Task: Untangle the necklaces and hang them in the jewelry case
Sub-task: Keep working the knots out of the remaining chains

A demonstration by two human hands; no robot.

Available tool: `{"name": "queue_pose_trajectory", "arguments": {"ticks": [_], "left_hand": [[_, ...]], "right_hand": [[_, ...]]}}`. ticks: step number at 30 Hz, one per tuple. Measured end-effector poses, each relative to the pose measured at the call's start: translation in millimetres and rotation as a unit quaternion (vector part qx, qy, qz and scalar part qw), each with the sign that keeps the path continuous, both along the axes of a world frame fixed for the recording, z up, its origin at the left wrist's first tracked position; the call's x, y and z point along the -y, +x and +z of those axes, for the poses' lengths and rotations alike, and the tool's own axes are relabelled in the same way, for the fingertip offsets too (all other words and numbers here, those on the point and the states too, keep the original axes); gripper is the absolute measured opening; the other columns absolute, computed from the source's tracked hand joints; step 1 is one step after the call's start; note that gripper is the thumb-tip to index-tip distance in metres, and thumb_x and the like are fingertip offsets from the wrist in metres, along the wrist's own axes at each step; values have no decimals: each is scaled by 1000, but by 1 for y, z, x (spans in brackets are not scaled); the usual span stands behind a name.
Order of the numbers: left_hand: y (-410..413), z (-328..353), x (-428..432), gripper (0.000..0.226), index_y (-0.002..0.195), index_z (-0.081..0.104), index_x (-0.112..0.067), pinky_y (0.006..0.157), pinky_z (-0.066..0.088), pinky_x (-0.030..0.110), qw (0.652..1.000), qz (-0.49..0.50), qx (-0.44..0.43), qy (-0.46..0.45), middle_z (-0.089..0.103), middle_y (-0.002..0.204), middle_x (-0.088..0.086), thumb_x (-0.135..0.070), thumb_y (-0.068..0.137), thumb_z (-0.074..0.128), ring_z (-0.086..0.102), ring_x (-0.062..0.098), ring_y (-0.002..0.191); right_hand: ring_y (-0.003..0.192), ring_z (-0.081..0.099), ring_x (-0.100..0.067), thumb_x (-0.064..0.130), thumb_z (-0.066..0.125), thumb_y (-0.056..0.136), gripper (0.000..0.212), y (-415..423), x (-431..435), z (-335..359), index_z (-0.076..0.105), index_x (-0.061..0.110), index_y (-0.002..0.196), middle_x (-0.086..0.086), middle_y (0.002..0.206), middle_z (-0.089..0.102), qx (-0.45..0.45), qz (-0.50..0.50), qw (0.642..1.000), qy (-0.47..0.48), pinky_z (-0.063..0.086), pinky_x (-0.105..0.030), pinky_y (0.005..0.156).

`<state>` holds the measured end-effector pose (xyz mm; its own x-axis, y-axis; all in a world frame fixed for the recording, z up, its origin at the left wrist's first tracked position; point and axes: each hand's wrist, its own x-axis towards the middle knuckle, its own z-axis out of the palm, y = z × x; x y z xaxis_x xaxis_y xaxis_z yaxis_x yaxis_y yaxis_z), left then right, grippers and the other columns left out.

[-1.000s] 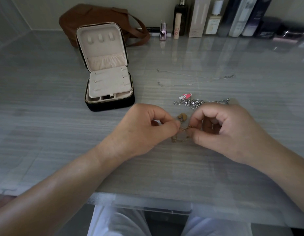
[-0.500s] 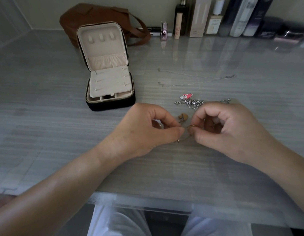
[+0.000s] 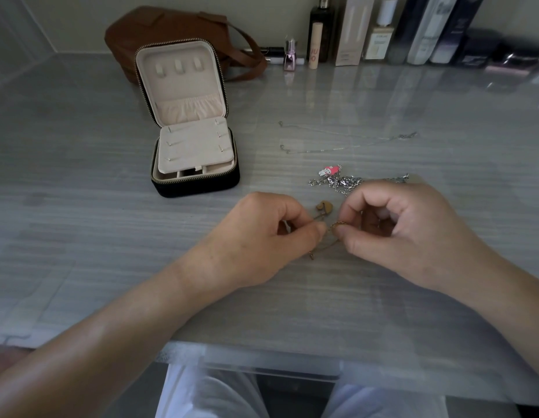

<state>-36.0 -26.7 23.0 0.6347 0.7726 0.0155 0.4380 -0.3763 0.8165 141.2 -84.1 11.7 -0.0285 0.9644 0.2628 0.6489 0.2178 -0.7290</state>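
The curled fingers [image 3: 315, 229] of my left hand [image 3: 262, 236] pinch a thin gold chain necklace [image 3: 337, 225] between thumb and forefinger. The fingers of my right hand [image 3: 413, 230] pinch the same chain just beside them, so the two grips nearly touch. A loose end of the chain trails back toward me, under my fingers, onto the grey streaked surface [image 3: 81, 206].

Just beyond my fingertips lies a small brown rounded pendant [image 3: 324, 208]. Past my right fingers sits a tangled heap of silver chains [image 3: 343, 181], with a pink and white charm [image 3: 328, 170] at its far edge. Farther out, two fine silver chains [image 3: 337, 148] lie stretched across the surface, apart from each other and from the heap.

Off beyond my left fingers stands a black zipped jewelry case with cream lining [image 3: 192, 152], its lid upright, with three small hooks near the top and a gathered pocket below. Behind it a brown leather bag [image 3: 171, 28] rests by the wall. To the right along that wall is a row of cosmetic bottles and boxes [image 3: 382, 31].
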Motion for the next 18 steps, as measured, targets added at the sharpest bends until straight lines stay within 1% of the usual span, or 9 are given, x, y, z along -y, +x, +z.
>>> {"name": "queue_pose_trajectory", "arguments": {"ticks": [2, 5, 9, 14, 18], "left_hand": [[-1, -1, -1, 22, 63, 61, -21, 40, 23, 9, 1000, -9, 5, -5, 43, 38, -16, -24, 84, 65, 35, 2, 35], [-3, -2, -4, 19, 64, 61, -24, 40, 24, 13, 999, -26, 16, -26, 41, 41, -13, -24, 82, 67, 30, 4, 38], [-4, -1, -4, 20, 66, 60, -27, 42, 27, 11, 998, -40, 16, -40, 43, 40, -14, -17, 80, 69, 34, 2, 38], [-4, -2, -4, 21, 69, 61, -24, 42, 29, 10, 997, -39, 17, -62, 45, 38, -15, -7, 78, 70, 37, 1, 36], [-4, 0, -4, 19, 71, 62, -21, 42, 30, 9, 996, -39, 22, -78, 49, 39, -17, -4, 77, 69, 38, 0, 36]], "right_hand": [[49, 46, -10, 31, 67, 66, 9, 0, 0, 0, 59, 28, 64, 8, 55, 56, -1, -1, 1000, -2, 37, -21, 48], [48, 46, -10, 32, 67, 66, 9, 1, 0, 0, 60, 29, 71, 5, 55, 56, 0, -2, 1000, -8, 37, -23, 47], [48, 47, -11, 34, 67, 65, 9, 0, 0, 1, 61, 30, 70, 4, 56, 57, 3, -4, 1000, -11, 39, -27, 47], [49, 48, -10, 33, 67, 66, 8, 0, 1, 1, 60, 30, 64, 7, 57, 58, -1, -1, 1000, -7, 39, -23, 47], [50, 49, -10, 32, 68, 66, 9, 0, 0, 2, 59, 30, 63, 11, 58, 59, -5, 0, 1000, -7, 39, -20, 48]]}}
